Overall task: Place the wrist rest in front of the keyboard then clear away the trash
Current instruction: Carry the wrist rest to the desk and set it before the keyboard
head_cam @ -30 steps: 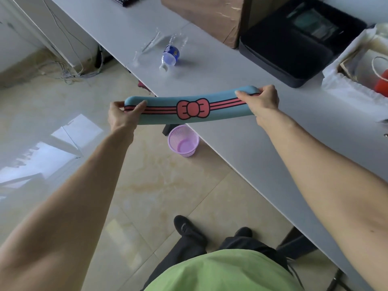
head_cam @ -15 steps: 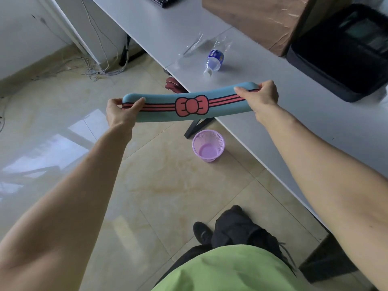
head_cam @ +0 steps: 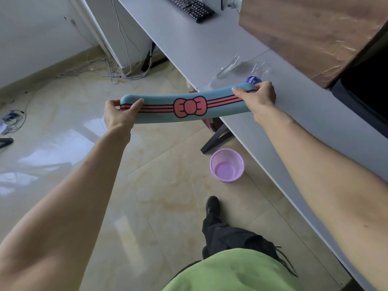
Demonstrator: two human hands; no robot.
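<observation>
Left hand (head_cam: 119, 114), right hand (head_cam: 259, 97) grip wrist rest (head_cam: 189, 107); keyboard (head_cam: 190, 7) far.

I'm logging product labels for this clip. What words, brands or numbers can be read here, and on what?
No text here can be read.
wrist rest: a pink bow and stripes only, no words.
bottle: blue label, print too blurred to read and partly hidden behind the right hand.
keyboard: key legends too small to read.
cardboard box: no print visible.
purple basket: no label.
</observation>
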